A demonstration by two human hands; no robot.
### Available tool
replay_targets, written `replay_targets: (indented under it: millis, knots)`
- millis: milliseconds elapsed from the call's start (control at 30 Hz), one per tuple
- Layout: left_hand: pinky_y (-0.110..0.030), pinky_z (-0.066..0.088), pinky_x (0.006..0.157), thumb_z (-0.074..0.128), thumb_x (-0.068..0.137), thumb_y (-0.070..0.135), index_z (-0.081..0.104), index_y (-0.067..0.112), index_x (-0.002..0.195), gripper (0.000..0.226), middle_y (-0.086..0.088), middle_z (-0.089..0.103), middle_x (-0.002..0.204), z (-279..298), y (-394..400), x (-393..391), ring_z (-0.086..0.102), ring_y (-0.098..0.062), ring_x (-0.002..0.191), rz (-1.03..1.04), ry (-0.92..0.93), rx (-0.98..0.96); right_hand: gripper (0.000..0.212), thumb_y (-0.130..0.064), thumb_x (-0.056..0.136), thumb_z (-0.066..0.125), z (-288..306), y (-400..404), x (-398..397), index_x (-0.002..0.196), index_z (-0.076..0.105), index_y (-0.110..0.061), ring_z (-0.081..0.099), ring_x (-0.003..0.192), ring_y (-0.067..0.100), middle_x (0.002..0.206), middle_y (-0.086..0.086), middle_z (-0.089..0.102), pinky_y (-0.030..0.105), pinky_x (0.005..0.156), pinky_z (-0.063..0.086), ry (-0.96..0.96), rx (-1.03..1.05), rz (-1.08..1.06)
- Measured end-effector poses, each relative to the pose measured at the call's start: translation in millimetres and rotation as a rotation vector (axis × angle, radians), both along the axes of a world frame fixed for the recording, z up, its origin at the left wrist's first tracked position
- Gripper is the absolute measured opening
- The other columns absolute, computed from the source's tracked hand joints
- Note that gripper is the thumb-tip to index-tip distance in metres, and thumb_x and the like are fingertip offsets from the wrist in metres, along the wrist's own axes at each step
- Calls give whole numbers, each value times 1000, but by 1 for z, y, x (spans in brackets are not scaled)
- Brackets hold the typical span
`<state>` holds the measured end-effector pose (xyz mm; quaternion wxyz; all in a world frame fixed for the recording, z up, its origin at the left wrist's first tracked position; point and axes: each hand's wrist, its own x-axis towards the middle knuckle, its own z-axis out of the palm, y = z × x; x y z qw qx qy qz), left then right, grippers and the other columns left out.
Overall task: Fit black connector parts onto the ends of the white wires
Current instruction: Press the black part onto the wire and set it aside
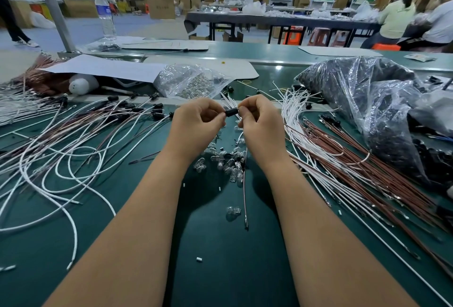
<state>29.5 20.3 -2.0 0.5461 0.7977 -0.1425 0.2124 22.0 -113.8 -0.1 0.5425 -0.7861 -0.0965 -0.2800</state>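
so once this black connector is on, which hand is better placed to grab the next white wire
Right, probably. Both the left hand and the right hand pinch the black connector, but the loose white wires lie right beside the right hand.

wire piles point(73, 140) flanking, bulbs point(228, 162) between

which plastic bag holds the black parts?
The big bag at the far right of the table, dark with black parts. The smaller bag beyond the hands holds clear, silvery pieces instead.
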Motion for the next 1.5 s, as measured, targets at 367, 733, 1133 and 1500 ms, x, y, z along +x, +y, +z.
replay_targets:
  millis: [367, 733, 1133, 1500]
  knots:
    - [-25, 37, 55, 73, 81, 7, 72, 18, 76, 12, -32, 59, 68, 4, 18, 3, 44, -23, 60, -40, 41, -250, 20, -5, 95, 42, 0, -21, 10, 98, 61, -11, 52, 81, 15, 96, 5, 63, 21, 66, 35, 41, -83, -386]
    - [-28, 30, 54, 73, 83, 13, 72, 24, 78, 12, -21, 55, 66, -3, 20, 6, 39, -22, 60, 1, 41, -277, 12, -7, 89, 53, -10, -27, 12, 91, 65, -8, 57, 81, 29, 88, 9, 65, 29, 63, 39, 374, -654, -398]
    - [-35, 25, 108, 59, 91, 10, 61, 12, 98, 8, 12, 53, 123, 1, 11, 3, 39, -17, 124, 318, -286, 175, 26, 10, 81, 49, 1, -16, 3, 94, 59, -11, 48, 75, 20, 81, 3, 58, 29, 77, 35, -125, -793, -368]
    - [-12, 32, 43, 54, 97, 11, 55, 11, 96, 2, -10, 63, 68, -6, 18, 6, 39, -2, 41, 48, -2, 74, 30, -4, 79, 56, 1, -18, 2, 103, 70, -18, 41, 125, 22, 127, 2, 57, 38, 103, 12, -47, -855, -500]
